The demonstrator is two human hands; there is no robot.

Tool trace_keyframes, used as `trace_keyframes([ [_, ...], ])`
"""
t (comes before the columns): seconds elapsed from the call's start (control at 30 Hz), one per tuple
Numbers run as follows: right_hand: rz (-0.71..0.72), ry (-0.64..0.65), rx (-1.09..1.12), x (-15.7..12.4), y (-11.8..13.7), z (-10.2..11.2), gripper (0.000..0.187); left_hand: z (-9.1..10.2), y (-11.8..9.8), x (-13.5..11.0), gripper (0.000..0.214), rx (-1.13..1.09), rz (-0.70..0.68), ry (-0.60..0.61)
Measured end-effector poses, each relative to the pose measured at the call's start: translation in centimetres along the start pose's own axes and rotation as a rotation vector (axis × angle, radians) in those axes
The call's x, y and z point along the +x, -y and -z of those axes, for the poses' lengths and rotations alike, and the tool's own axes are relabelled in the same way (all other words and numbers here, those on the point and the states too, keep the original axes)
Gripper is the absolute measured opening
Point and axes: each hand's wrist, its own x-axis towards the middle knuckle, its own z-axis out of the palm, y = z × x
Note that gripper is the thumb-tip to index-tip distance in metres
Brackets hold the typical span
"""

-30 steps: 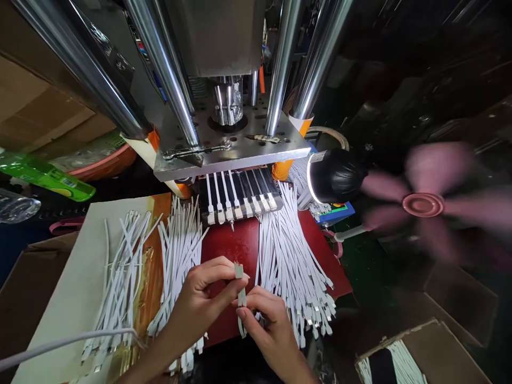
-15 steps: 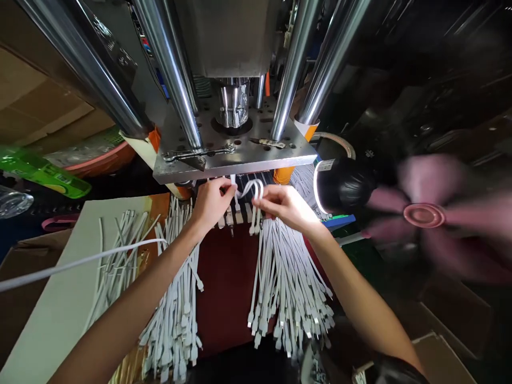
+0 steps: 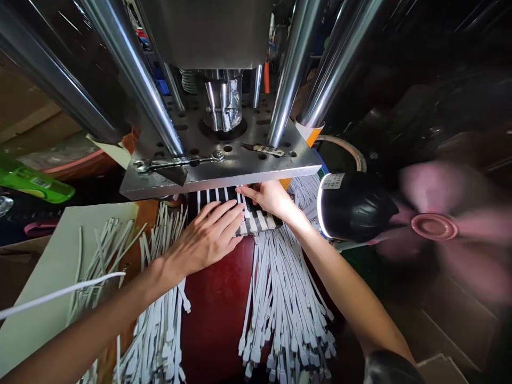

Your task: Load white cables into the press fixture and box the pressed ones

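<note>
My left hand (image 3: 207,236) lies flat, fingers stretched out, on the front of a black slotted fixture (image 3: 256,220) that holds several short white cables. My right hand (image 3: 269,196) reaches under the steel press plate (image 3: 224,170) and presses its fingers on a white cable in the fixture's slots. A pile of white cables with connectors (image 3: 286,298) fans out below the fixture on the right. Another pile of white cables (image 3: 160,320) lies to the left on the dark red bench top (image 3: 218,298).
Shiny steel columns (image 3: 132,74) rise from the press plate, and a wrench (image 3: 176,161) rests on it. A black lamp with a lit ring (image 3: 352,205) sits right of the fixture. A pink fan (image 3: 434,226) spins at the right. White card (image 3: 48,266) with more cables lies left.
My hands rose from the near bench, carried a looped white cable to the fixture, and now press it flat into the slots. The view moved closer to the press.
</note>
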Motion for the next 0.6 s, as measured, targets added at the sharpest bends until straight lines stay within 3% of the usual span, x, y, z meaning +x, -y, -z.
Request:
trace_keyframes([
  [0.17, 0.022, 0.027, 0.010, -0.4, -0.3, 0.3, 0.036, -0.1, -1.8, 0.6, 0.043, 0.049, 0.096, 0.040],
  [0.27, 0.058, -0.073, -0.101, -0.7, -0.4, 0.1, 0.024, -0.1, -2.7, 0.8, 0.047, 0.047, 0.161, 0.024],
  [0.37, 0.063, -0.114, -0.083, -0.8, -0.6, -0.3, 0.021, -0.2, -3.0, 0.7, 0.046, -0.002, 0.205, -0.004],
  [0.47, 0.071, -0.055, -0.011, -0.5, -0.8, -0.6, 0.022, -0.2, -2.7, 0.5, 0.042, -0.051, 0.187, 0.007],
  [0.6, 0.068, -0.115, -0.133, -0.6, -0.3, -0.5, 0.017, -0.1, -2.7, 0.5, 0.038, -0.014, 0.197, 0.002],
])
